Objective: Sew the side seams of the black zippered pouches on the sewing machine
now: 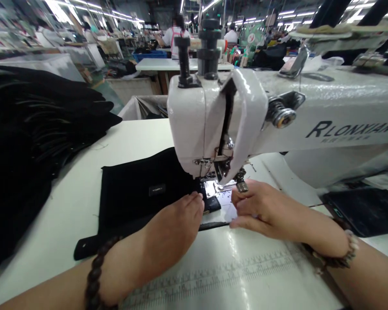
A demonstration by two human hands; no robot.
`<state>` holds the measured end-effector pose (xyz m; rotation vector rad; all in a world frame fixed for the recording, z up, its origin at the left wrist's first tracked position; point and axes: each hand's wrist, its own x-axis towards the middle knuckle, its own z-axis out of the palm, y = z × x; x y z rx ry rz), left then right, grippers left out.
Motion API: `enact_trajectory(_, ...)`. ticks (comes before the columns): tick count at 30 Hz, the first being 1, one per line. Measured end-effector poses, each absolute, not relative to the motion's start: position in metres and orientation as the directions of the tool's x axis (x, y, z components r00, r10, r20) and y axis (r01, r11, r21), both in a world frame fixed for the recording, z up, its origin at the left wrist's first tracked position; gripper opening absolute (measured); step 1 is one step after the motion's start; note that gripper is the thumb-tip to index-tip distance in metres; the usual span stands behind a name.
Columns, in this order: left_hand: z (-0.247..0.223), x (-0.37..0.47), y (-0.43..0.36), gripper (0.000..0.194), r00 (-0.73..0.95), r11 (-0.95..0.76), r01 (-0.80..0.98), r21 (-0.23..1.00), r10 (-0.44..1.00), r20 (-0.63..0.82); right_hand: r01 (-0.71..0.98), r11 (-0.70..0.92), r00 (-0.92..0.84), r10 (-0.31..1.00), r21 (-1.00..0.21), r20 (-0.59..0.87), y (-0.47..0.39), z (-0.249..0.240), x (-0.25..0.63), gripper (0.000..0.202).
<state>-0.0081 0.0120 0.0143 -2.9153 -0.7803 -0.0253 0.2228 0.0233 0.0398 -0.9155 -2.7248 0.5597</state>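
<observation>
Black fabric (129, 193) with a small dark label (157, 190) lies flat on the pale sewing table, its right part under the white sewing machine head (194, 120). My left hand (173, 228) rests on the fabric's lower right part, palm down, fingers straight and side by side. Right of the lit metal plate (224, 200) is my right hand (261, 209), its fingers bent and the thumb pointing left; whether anything is between them is hidden. A dark piece with a bit of gold-coloured zip (213, 205) lies between the hands, near the presser foot.
A large pile of black fabric (29, 142) covers the table's left side. The machine arm (326, 112) spans the right. A printed ruler (213, 277) runs along the front. A black tray-like panel (365, 211) sits at the right. People and worktables are behind.
</observation>
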Motion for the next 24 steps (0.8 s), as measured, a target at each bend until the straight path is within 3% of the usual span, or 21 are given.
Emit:
enact_trajectory(2,0.013,-0.008,0.009,0.039,0.888,-0.856,0.458,-0.239,0.455,0.073,0.584,0.758,-0.740,0.644,-0.290,0.193,0.018,0.031,0.214,0.038)
enact_trajectory(5,0.012,-0.008,0.012,0.038,0.892,-0.842,0.452,-0.295,0.433,0.130,0.588,0.791,-0.758,0.612,-0.169,0.228,0.013,0.020,0.201,0.044)
enact_trajectory(14,0.001,-0.014,0.021,0.041,0.882,-0.832,0.471,-0.292,0.449,0.145,0.636,0.720,-0.704,0.689,-0.277,0.172,0.017,0.014,0.195,0.034)
enact_trajectory(24,0.002,-0.012,0.033,0.041,0.852,-0.798,0.513,-0.316,0.432,0.295,0.755,0.628,-0.627,0.776,-0.188,0.076,0.023,0.012,0.190,0.040)
